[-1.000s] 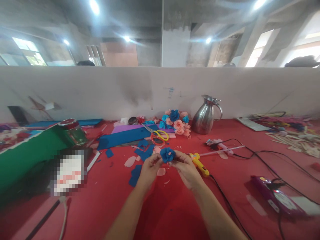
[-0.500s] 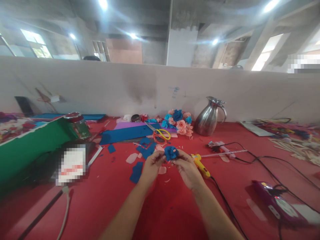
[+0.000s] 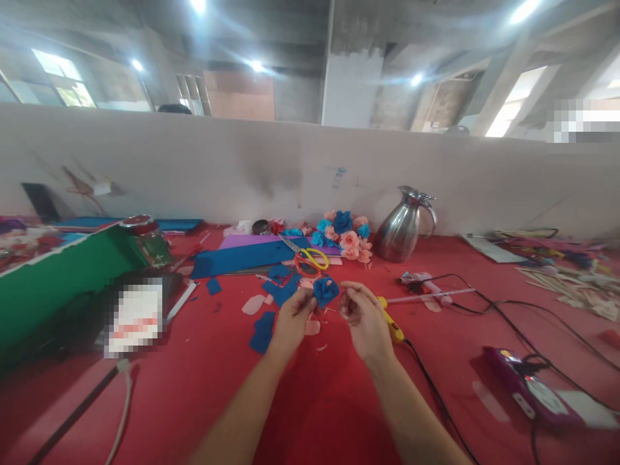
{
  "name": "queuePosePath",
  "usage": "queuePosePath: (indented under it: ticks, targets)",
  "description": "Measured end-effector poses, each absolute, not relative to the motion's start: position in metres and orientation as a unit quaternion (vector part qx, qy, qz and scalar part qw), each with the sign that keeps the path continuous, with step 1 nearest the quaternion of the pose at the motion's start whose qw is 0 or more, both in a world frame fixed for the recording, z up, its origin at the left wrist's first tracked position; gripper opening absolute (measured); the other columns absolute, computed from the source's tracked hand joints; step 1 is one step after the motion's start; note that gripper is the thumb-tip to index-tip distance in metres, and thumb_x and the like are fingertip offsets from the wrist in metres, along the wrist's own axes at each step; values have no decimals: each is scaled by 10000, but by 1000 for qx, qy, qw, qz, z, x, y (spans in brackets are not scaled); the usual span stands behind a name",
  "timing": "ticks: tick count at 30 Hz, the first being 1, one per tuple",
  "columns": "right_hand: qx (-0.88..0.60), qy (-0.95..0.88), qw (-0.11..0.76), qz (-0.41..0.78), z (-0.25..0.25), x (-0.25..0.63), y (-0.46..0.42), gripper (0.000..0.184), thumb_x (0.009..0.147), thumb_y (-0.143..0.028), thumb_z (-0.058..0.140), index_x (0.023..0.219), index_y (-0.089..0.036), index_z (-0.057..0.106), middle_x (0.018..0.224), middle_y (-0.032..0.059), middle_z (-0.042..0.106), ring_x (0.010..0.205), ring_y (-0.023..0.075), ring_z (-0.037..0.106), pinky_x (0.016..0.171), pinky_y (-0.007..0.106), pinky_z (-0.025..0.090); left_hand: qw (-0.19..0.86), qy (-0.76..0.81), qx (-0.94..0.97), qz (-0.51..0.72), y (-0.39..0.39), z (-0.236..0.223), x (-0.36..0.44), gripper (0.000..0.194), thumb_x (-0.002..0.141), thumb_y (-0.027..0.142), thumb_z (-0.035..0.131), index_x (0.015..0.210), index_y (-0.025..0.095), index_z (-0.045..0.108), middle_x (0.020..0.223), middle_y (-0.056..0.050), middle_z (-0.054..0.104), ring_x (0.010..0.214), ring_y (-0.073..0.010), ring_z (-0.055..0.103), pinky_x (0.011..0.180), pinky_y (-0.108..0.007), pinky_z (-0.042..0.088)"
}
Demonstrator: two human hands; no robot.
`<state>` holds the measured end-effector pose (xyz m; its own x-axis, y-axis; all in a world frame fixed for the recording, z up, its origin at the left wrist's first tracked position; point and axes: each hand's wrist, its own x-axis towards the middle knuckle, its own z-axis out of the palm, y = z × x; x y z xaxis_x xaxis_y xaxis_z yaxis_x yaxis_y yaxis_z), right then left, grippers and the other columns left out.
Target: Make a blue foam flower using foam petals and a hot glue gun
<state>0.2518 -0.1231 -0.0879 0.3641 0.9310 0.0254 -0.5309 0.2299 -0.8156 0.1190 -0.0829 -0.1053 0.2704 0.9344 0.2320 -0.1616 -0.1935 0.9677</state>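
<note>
My left hand (image 3: 293, 316) pinches a small blue paper flower (image 3: 325, 290) above the red table (image 3: 310, 400). My right hand (image 3: 363, 318) is just to the flower's right, a small gap away from it, with its fingers curled loosely and nothing visible in them. A yellow glue gun (image 3: 390, 321) lies right behind my right hand. Blue paper scraps (image 3: 264, 330) and pink petal cut-outs (image 3: 252, 303) lie beneath and to the left of my hands.
Scissors with yellow and orange handles (image 3: 306, 258) lie on blue and purple sheets (image 3: 242, 256). Behind them are a pile of pink and blue paper flowers (image 3: 345, 234) and a steel jug (image 3: 401, 226). Black cables (image 3: 508, 310) and a purple device (image 3: 533, 387) lie at right, a green box (image 3: 53, 284) at left.
My right hand has let go of the blue flower and drawn slightly right. The left hand keeps holding it. The view has shifted a little.
</note>
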Motion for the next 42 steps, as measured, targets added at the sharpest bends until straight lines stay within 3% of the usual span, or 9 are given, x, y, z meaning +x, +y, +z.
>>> queuePosePath:
  ticks: [3, 6, 12, 20, 30, 35, 42]
  targets:
    - [-427, -297, 704, 483, -90, 248, -123, 126, 606, -278, 718, 696, -191, 703, 541, -33, 583, 487, 85, 435, 453, 207, 295, 561, 329, 559, 515, -84, -105, 120, 142, 759, 320, 625, 742, 180, 631, 654, 17, 573, 629, -127, 501, 649, -247, 401]
    - [-451, -375, 648, 485, -92, 241, -123, 126, 603, -265, 731, 696, -184, 711, 607, -11, 644, 562, 116, 515, 521, 224, 370, 577, 318, 549, 515, -84, -105, 120, 169, 733, 341, 660, 750, 173, 642, 670, 8, 586, 639, -129, 505, 641, -245, 409]
    - [-468, -437, 646, 415, -96, 237, -122, 95, 661, -255, 696, 735, -198, 711, 685, 8, 691, 681, 182, 618, 661, 295, 468, 572, 318, 559, 510, -86, -106, 123, 184, 743, 350, 659, 746, 166, 642, 659, 9, 573, 627, -123, 500, 626, -237, 412]
    - [-486, -444, 648, 383, -98, 236, -123, 40, 682, -240, 690, 691, -203, 703, 658, -3, 686, 634, 164, 606, 621, 275, 456, 562, 323, 561, 516, -87, -106, 125, 163, 724, 325, 670, 762, 167, 652, 658, 9, 593, 618, -120, 500, 613, -233, 409]
    - [-407, -354, 698, 471, -93, 233, -125, 142, 628, -247, 745, 764, -211, 726, 715, 0, 709, 652, 153, 610, 645, 284, 475, 530, 344, 563, 533, -87, -105, 122, 156, 738, 320, 650, 695, 176, 608, 639, 16, 570, 611, -124, 509, 614, -239, 418]
    - [-398, -346, 698, 485, -94, 234, -124, 170, 591, -175, 738, 755, -208, 711, 682, -16, 684, 645, 135, 587, 652, 267, 453, 539, 337, 560, 531, -87, -104, 122, 154, 748, 325, 638, 724, 173, 619, 656, 11, 578, 621, -123, 507, 622, -237, 416]
    - [-420, -368, 694, 455, -99, 233, -122, 120, 640, -214, 724, 735, -191, 655, 702, -12, 670, 664, 143, 597, 660, 269, 459, 527, 347, 570, 527, -87, -108, 125, 143, 750, 315, 631, 791, 179, 647, 727, -10, 621, 692, -144, 531, 664, -251, 432]
